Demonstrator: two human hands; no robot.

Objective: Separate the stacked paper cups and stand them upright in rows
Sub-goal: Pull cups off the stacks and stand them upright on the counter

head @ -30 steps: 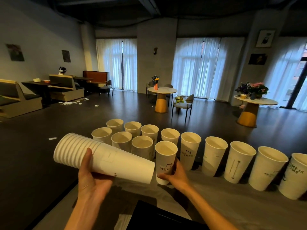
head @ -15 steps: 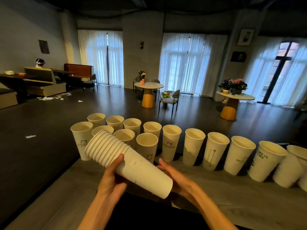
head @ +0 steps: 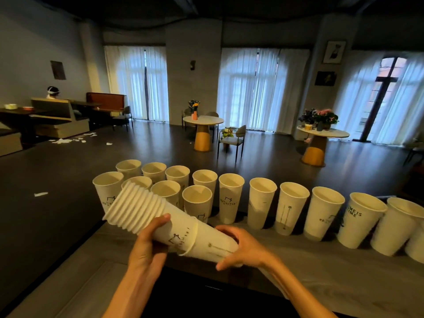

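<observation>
Left hand (head: pixel 146 246) grips the tilted stack of nested white paper cups (head: pixel 146 214) mid-air above the grey counter (head: pixel 321 271); right hand (head: pixel 243 246) curls around its partly drawn-out bottom cup (head: pixel 213 244). Upright white cups (head: pixel 261 200) stand in rows behind.

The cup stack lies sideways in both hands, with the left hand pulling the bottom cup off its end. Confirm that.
Not the left: in the head view the right hand grips the bottom cup sliding off the sideways cup stack; the left hand holds the stack's body.

Two bare forearms, left hand (head: pixel 146 246) and right hand (head: pixel 243 249), sleeveless, ringless, without watch or gloves.
</observation>
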